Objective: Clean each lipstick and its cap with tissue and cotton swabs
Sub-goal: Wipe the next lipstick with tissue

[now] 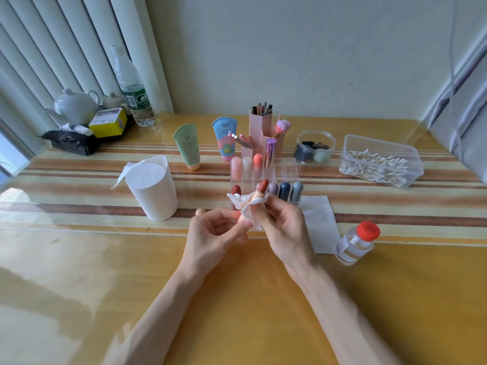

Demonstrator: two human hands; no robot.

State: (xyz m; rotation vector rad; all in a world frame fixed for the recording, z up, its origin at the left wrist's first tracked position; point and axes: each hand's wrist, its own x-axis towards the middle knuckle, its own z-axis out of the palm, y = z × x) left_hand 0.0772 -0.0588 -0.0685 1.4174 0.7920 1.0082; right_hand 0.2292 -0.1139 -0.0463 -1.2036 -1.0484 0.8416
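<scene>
White crumpled tissue (240, 202) wraps smooth peach lipstick (256, 196).

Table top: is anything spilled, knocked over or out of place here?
Nothing looks spilled or broken. One stray piece: a peach cap sits on the table beyond the left hand, probably off the open lipstick that hand holds while the right hand presses tissue to it.
</scene>
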